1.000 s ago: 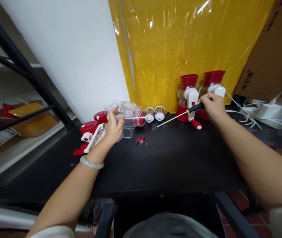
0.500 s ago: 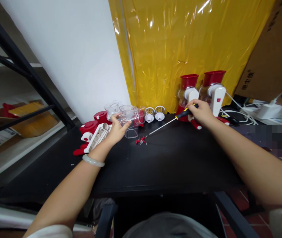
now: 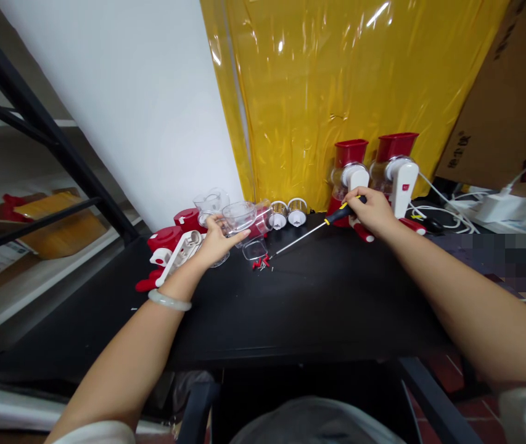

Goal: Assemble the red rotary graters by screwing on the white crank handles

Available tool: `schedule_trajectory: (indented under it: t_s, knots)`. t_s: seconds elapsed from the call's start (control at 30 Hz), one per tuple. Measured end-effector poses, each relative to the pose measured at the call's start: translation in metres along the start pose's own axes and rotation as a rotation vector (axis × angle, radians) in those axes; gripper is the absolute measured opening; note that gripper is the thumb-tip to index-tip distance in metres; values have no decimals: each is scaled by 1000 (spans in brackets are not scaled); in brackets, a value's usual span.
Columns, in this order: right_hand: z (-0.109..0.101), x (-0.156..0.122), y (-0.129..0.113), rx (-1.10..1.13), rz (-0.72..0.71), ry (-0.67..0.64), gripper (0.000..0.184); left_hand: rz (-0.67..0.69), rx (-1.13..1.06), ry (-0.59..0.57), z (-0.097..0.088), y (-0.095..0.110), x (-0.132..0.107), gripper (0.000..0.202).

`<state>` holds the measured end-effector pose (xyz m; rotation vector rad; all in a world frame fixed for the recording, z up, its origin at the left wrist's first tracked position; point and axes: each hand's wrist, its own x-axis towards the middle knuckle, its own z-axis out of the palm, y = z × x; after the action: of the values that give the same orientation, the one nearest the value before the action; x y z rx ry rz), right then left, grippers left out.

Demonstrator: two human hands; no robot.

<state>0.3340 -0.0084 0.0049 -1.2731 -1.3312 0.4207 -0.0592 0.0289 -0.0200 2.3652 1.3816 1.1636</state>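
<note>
My left hand is closed around a clear plastic grater housing, which tilts over the left-middle of the table. In my right hand is a long screwdriver with a black and yellow handle. Its thin shaft slants down to the left, and the tip is beside a small pile of red parts and screws on the black table. Behind the housing stand two drum graters with white ends. White and red grater parts lie left of my left hand.
Two red and white rotary graters stand at the back right, behind my right hand. White cables and a charger lie farther right. A black shelf frame rises on the left, and yellow plastic sheeting hangs behind the table.
The clear housing has tilted in my left hand, its lower opening turning toward me. My right hand and the screwdriver have hardly moved.
</note>
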Motion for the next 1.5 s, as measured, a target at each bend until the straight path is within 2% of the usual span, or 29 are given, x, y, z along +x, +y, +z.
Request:
schedule_trajectory:
  t_s: [0.07,0.13,0.2,0.23,0.27,0.3,0.33,0.37,0.4,0.5,0.6,0.7,1.27,1.33,1.4,1.43,1.5]
  knots:
    - [0,1,0,-14,-21,19,6,-56,-81,117,0,9,0,86]
    - [0,1,0,-15,-36,29,7,25,-28,321,-3,22,-3,91]
    - [0,1,1,0,-39,34,8,168,123,498,-8,41,-10,81]
    - [0,1,1,7,-37,36,9,235,189,512,-11,52,-15,66]
    - [0,1,1,9,-36,38,9,315,236,460,-12,63,-20,47]
    - [0,1,1,8,-33,38,9,404,263,336,-12,73,-25,29]
    - [0,0,0,5,-31,38,9,475,284,163,-11,82,-30,17]
    - [0,0,0,3,-30,38,9,490,316,35,-8,89,-34,15]
    - [0,0,0,4,-32,40,9,478,360,-40,-5,94,-38,18]
    - [0,0,-2,13,-44,52,9,393,472,-171,4,98,-41,28]
    - [0,0,-3,19,-36,58,10,325,525,-240,7,93,-38,31]
    - [1,-1,-4,25,-28,60,11,294,522,-281,7,90,-35,25]
    - [-3,5,2,16,-66,103,11,269,558,-384,6,84,-31,21]
    - [-3,5,2,19,-64,104,10,287,520,-351,4,85,-33,24]
    - [-5,7,3,24,-61,118,9,319,421,-225,1,85,-33,26]
    - [-6,8,4,29,-57,130,8,334,368,-116,-2,85,-32,25]
    - [-8,12,7,52,-52,174,8,346,286,179,-7,81,-28,26]
